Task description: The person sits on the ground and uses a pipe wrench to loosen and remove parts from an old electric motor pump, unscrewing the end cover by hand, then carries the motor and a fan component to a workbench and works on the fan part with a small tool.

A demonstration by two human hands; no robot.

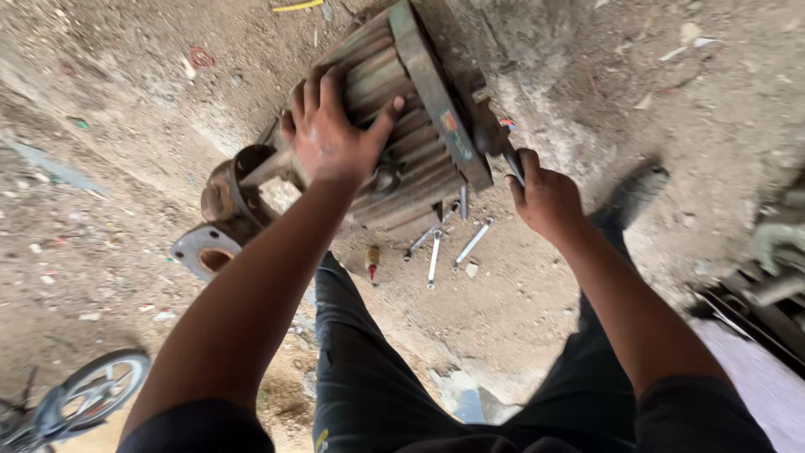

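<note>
Left hand spreads open across my ribbed motor housing, which stands on the dirt floor, bracing it while my right hand closes around a tool handle at its end cover, spanners lying just below.

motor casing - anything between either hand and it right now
Nothing visible. The left hand lies flat on the ribbed motor casing, fingers spread over the fins. The right hand grips a dark tool handle that reaches the casing's end plate. The wrenches lie on the ground below, clear of both hands.
</note>
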